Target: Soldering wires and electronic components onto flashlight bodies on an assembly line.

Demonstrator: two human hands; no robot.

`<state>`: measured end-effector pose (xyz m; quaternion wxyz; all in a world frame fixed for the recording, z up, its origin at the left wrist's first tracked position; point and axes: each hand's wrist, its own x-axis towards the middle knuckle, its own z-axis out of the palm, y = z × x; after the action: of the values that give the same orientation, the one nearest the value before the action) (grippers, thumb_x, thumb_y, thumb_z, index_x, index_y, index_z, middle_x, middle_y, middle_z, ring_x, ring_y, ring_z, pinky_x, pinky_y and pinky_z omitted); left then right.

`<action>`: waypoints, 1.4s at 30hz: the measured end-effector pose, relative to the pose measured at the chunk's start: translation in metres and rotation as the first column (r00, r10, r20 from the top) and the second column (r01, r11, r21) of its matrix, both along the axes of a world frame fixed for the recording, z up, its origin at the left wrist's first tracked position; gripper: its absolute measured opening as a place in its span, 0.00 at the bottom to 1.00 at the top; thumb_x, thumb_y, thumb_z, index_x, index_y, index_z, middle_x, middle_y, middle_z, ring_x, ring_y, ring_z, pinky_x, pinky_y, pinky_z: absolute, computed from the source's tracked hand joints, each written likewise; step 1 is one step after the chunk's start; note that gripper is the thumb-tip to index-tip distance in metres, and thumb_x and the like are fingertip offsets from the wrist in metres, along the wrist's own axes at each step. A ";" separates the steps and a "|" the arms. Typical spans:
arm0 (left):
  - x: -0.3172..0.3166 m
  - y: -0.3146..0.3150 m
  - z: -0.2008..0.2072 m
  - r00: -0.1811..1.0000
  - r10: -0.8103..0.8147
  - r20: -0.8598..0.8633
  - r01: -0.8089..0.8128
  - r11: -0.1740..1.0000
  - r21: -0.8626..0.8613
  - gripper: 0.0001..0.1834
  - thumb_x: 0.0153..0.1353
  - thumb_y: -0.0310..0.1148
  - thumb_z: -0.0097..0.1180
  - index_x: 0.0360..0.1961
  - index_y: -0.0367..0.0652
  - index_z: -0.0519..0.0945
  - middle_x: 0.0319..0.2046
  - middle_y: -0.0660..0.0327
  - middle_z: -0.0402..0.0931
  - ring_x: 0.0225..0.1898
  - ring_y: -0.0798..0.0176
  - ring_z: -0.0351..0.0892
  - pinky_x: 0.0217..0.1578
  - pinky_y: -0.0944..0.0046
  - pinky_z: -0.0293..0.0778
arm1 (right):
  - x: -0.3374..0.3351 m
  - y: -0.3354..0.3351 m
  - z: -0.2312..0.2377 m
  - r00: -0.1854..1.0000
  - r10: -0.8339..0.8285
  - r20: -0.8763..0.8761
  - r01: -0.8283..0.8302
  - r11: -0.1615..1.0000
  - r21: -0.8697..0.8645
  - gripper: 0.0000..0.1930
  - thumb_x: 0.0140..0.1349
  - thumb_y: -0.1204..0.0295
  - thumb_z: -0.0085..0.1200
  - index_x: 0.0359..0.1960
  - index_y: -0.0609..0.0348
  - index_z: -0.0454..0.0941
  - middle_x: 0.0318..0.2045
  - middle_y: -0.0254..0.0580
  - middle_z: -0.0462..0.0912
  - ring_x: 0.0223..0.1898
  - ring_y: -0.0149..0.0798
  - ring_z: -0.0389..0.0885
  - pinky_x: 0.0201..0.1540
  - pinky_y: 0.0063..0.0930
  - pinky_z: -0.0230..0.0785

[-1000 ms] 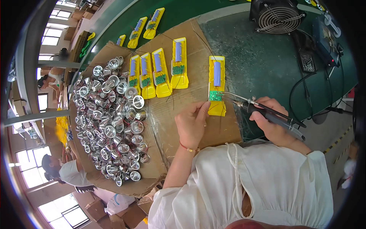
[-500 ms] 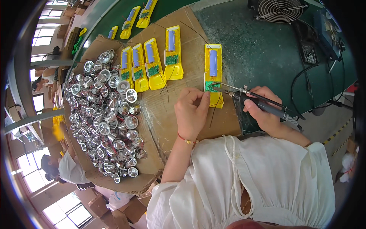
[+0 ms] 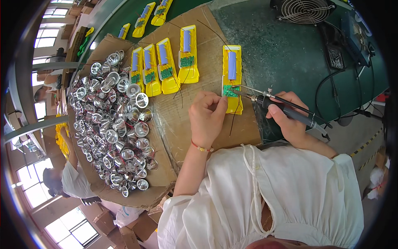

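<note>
A soldering iron (image 3: 286, 111) with a thin metal feed tube along it lies in the grip of my right hand (image 3: 292, 118). Its tip meets the green circuit board (image 3: 230, 91) in a yellow plastic housing (image 3: 233, 107). Above the board, that housing holds a lilac cylindrical battery (image 3: 232, 65). Dark wires run from the board over the housing. My left hand (image 3: 208, 116) is closed in a pinch at the board's left edge; whatever lies between thumb and finger is hidden.
Several similar yellow housings (image 3: 189, 72) stand on the cardboard (image 3: 199, 141) to the left. A heap of silvery reflector cups (image 3: 112, 135) fills a cardboard tray further left. At the far right are a fan with a wire guard (image 3: 304, 11) and black cables (image 3: 318, 97). Another person (image 3: 76, 180) works beyond the tray.
The view has shifted slightly. Both hands stay at the board, with the iron still touching it. The other person's arm at far left has moved with something yellow.
</note>
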<state>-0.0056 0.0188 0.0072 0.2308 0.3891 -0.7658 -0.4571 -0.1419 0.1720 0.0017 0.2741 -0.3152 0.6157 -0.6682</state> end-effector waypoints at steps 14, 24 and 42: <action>-0.002 -0.003 0.001 1.000 -0.005 -0.003 0.005 0.999 0.045 0.05 0.51 0.24 0.58 0.22 0.32 0.78 0.25 0.59 0.73 0.22 0.70 0.73 0.23 0.72 0.69 | -0.002 0.005 0.003 1.000 0.007 0.007 -0.006 0.999 -0.037 0.07 0.57 0.77 0.53 0.34 0.66 0.70 0.25 0.41 0.77 0.26 0.27 0.76 0.33 0.20 0.68; 0.001 0.004 -0.002 0.997 0.075 -0.011 -0.075 0.997 -0.002 0.05 0.47 0.24 0.60 0.26 0.34 0.78 0.25 0.58 0.73 0.23 0.66 0.75 0.26 0.70 0.72 | -0.006 0.009 0.000 0.999 0.037 -0.037 -0.039 0.998 -0.058 0.08 0.57 0.76 0.54 0.35 0.65 0.70 0.26 0.39 0.78 0.27 0.25 0.76 0.30 0.19 0.70; 0.001 0.007 -0.008 0.997 -0.076 -0.005 0.073 0.972 -0.224 0.03 0.46 0.23 0.61 0.24 0.36 0.79 0.29 0.59 0.73 0.27 0.64 0.70 0.23 0.68 0.66 | -0.005 0.012 -0.007 1.000 0.029 0.011 -0.029 0.999 -0.017 0.06 0.55 0.76 0.56 0.32 0.64 0.72 0.24 0.37 0.78 0.24 0.23 0.75 0.25 0.18 0.67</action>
<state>-0.0043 0.0262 -0.0009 0.2611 0.3286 -0.8247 -0.3791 -0.1465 0.1839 -0.0050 0.2846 -0.3228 0.6038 -0.6710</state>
